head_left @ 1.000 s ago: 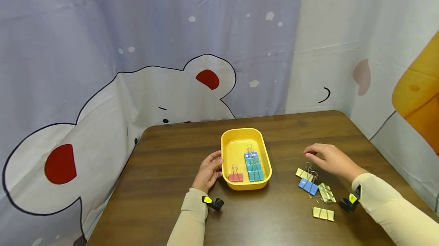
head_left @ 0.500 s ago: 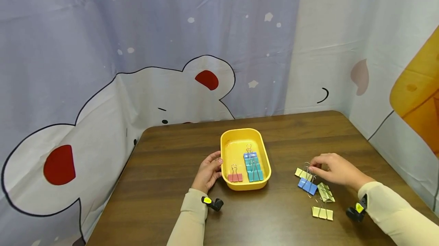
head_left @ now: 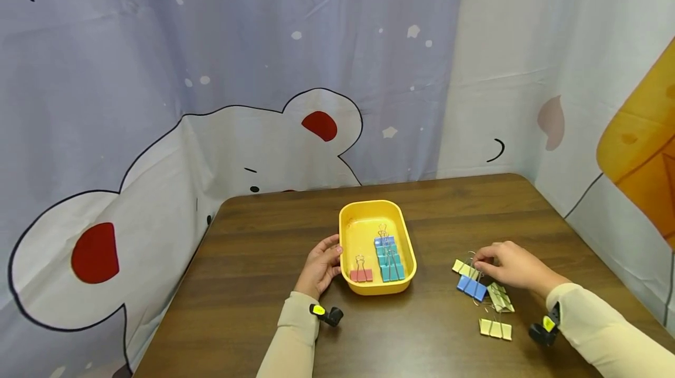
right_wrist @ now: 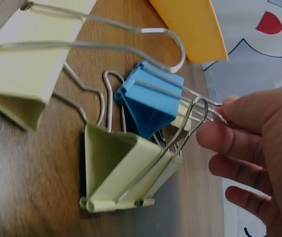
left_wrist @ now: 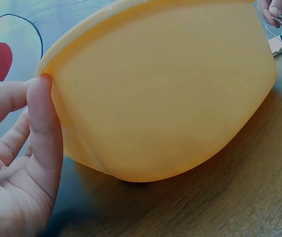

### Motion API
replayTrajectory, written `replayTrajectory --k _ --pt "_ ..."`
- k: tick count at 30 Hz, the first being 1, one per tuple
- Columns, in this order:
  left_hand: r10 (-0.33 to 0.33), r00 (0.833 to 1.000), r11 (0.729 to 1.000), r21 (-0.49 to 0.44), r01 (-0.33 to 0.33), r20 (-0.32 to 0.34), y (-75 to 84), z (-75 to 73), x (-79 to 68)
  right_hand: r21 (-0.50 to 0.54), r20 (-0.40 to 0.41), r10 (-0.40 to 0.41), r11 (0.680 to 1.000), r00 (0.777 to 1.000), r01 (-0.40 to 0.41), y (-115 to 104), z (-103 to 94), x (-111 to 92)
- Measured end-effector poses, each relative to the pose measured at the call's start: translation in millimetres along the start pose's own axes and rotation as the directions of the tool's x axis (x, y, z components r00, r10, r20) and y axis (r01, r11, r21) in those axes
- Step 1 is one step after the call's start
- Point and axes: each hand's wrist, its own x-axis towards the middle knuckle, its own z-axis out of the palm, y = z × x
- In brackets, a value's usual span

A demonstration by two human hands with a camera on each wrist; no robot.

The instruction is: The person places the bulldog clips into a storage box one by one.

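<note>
My left hand [head_left: 319, 266] pinches the left rim of a yellow plastic tray [head_left: 405, 249], thumb on the wall in the left wrist view. Inside lie a pink binder clip [head_left: 361, 275], teal binder clips [head_left: 392, 273] and a blue one behind them. At the right, my right hand [head_left: 514, 264] pinches the wire handle of a blue binder clip [right_wrist: 153, 96] between thumb and index finger, the other fingers loosely curled. That clip sits among pale yellow binder clips: one behind [head_left: 464, 268], one on its side [right_wrist: 126, 168], and one nearer the front [head_left: 495, 329].
A brown wooden table [head_left: 285, 225] carries everything. Behind it and along the right side hangs a printed curtain [head_left: 253, 67]. Bare tabletop shows between the tray and the loose clips.
My right hand has come down from above the loose clips and its thumb and index finger now pinch the blue clip's handle. The left hand stays on the tray.
</note>
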Motion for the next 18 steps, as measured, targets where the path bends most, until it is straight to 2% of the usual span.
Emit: replayTrajectory --k 6,10,13,18 --pt "0.001 1.0 1.0 0.012 -0.001 0.002 0.0 1.1 -1.0 0.102 0.038 0.077 0.991 0.996 -0.081 -3.5 0.4 1.5" --pt "-0.004 1.0 1.0 0.021 0.003 0.012 -0.3 1.0 -0.1 0.124 0.052 0.101 0.986 0.994 -0.107 -5.3 -2.3 1.5" --pt "-0.005 1.0 1.0 0.027 0.005 0.013 -0.7 -0.1 0.3 0.108 0.05 0.099 0.989 0.994 -0.104 -6.8 -4.2 2.0" --pt "0.0 1.0 1.0 0.018 0.0 0.002 -0.7 -0.4 -0.1 0.068 0.022 0.053 0.996 0.998 -0.054 -8.7 -8.1 3.5"
